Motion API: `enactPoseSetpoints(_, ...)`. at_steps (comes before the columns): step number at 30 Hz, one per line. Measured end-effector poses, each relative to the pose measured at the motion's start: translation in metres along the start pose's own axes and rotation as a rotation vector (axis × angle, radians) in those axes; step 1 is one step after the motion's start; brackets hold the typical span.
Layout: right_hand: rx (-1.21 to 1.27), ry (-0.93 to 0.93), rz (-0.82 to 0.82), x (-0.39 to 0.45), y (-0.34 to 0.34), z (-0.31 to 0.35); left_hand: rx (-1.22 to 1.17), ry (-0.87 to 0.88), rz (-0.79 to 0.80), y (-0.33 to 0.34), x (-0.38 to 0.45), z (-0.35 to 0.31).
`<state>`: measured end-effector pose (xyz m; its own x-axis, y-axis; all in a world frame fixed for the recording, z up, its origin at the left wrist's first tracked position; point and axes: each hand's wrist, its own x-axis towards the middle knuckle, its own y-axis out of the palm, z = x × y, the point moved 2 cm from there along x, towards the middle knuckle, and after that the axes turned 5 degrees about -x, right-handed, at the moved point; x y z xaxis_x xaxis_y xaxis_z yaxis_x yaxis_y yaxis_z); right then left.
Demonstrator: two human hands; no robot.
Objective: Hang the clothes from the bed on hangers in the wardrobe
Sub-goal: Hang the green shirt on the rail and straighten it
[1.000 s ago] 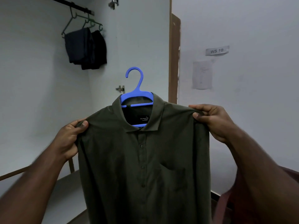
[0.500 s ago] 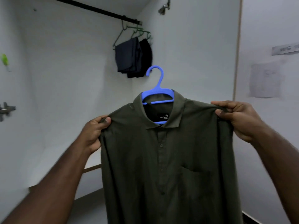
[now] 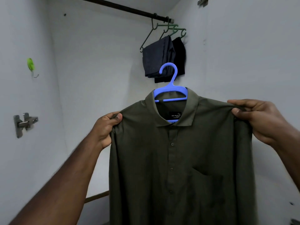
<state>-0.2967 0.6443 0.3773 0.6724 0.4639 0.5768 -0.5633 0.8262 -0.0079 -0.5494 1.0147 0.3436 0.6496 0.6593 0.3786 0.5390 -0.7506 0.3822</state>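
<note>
We hold the olive shirt [image 3: 181, 159] up inside the wardrobe, below the rail [image 3: 123, 8]. Our left hand [image 3: 107, 127] pinches its left shoulder and our right hand [image 3: 258, 119] pinches the other. The blue hanger [image 3: 171, 90] sits inside the collar, its hook free of the rail. Dark trousers [image 3: 159, 57] hang on green hangers [image 3: 172, 30] at the rail's far right end.

The wardrobe rail [image 3: 123, 7] is occupied only at its right end, where green hangers [image 3: 168, 32] carrying folded dark trousers [image 3: 158, 56] are bunched against the side wall. The remaining rail to their left is left unobstructed.
</note>
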Motion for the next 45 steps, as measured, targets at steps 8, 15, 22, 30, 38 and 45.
enactPoseSetpoints(8, 0.034, -0.029, -0.001, 0.099, 0.044, -0.047, 0.056, 0.066, -0.043, -0.029, 0.084, 0.002)
enactPoseSetpoints(15, 0.070, -0.089, 0.055, 0.185, 0.080, -0.056, 0.078, 0.140, -0.081, -0.040, 0.150, -0.021)
enactPoseSetpoints(22, 0.091, -0.118, 0.049, 0.250, 0.108, -0.061, 0.063, 0.160, -0.075, -0.055, 0.218, -0.033)
enactPoseSetpoints(30, 0.060, -0.148, -0.005, 0.305, 0.149, -0.062, 0.057, 0.133, -0.008, -0.085, 0.312, -0.048)
enactPoseSetpoints(38, 0.051, -0.211, -0.139, 0.358, 0.193, -0.045, 0.095, 0.164, 0.103, -0.097, 0.411, -0.085)
enactPoseSetpoints(45, 0.038, -0.251, -0.158, 0.397, 0.222, -0.030, 0.038, 0.290, 0.146, -0.095, 0.473, -0.110)
